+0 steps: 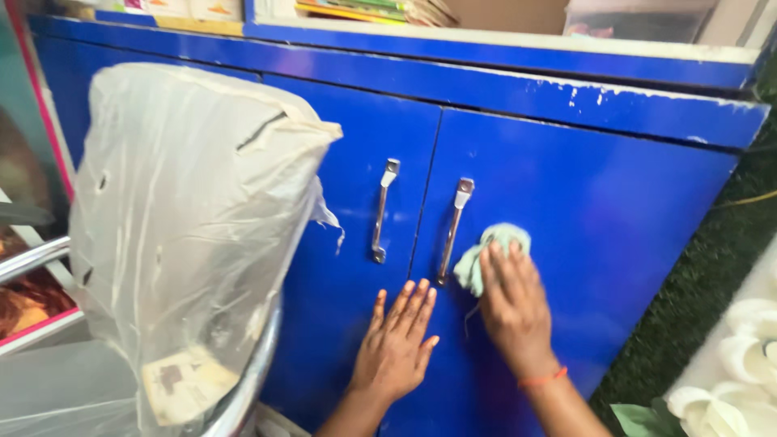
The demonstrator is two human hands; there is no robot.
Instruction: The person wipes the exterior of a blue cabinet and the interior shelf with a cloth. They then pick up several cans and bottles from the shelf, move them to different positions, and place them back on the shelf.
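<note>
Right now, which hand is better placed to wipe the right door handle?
Right hand: it presses the green cloth beside that handle. Left hand lies flat, empty, lower down.

Plastic-wrapped chair back [190, 218], dark green carpet [712, 267], white flowers [740, 364], stacked books [364, 10]

Cabinet [615, 202] glossy blue, white chips along top edge. Handles [382, 210] silver. Cloth [486, 255] pale green. Wristband [544, 378] orange. Chair cover [186, 235] milky clear plastic. Floor [712, 267] dark green. Flowers [740, 356] white, green leaves.
</note>
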